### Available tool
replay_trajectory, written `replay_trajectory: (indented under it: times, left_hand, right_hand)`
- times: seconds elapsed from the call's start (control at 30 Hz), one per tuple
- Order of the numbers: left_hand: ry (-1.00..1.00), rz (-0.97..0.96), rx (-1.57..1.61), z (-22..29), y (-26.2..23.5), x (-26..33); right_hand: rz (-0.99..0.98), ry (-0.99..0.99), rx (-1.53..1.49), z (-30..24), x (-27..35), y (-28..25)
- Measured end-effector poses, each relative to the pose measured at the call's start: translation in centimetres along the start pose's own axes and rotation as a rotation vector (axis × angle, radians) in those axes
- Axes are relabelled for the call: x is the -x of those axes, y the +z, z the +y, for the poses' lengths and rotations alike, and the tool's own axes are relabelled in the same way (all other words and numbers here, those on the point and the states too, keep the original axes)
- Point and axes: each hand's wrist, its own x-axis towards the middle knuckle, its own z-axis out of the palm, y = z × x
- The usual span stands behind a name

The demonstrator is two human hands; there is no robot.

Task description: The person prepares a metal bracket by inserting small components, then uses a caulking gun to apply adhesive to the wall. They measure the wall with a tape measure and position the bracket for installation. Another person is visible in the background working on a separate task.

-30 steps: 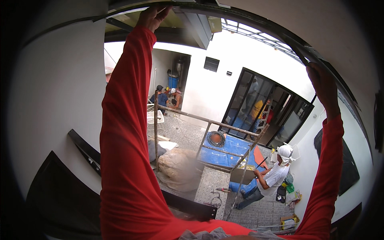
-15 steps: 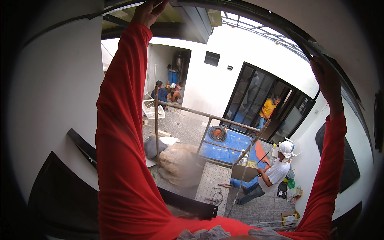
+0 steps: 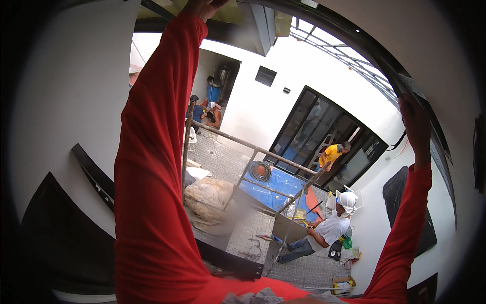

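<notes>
Both my arms, in red sleeves, are raised overhead to a long dark metal beam that runs along the top and down the right side, looking bent through the lens. My left hand is at the upper edge of the picture, fingers curled at the beam, partly cut off. On the right, my right hand grips the beam's lower edge from below, with its fingertips partly hidden in shadow. A grey bracket-like plate shows on the beam just above that hand.
Below me are a scaffold railing and a perforated plank bearing pliers. A person in a white shirt stands by a blue sheet. Another in yellow is near the glass doors; others crouch farther back.
My view has turned a little, and the courtyard has shifted left. My left hand sits slightly farther right and higher; my right hand is a bit lower. The person in yellow leans more.
</notes>
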Motion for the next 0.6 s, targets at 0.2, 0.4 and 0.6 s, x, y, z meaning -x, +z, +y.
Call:
replay_trajectory:
  times: [0.2,0.4,0.6]
  left_hand:
    - [-0.034,0.071,0.05,0.1,0.6,0.2]
    - [-0.038,0.154,0.045,0.4,1.2,0.5]
    - [-0.032,0.149,0.049,1.3,1.9,1.4]
  right_hand:
    - [-0.002,-0.008,0.055,0.4,0.2,-0.3]
    - [0.12,-0.073,0.1,0.2,1.5,-0.8]
    - [0.078,0.03,0.06,-0.6,2.9,-1.7]
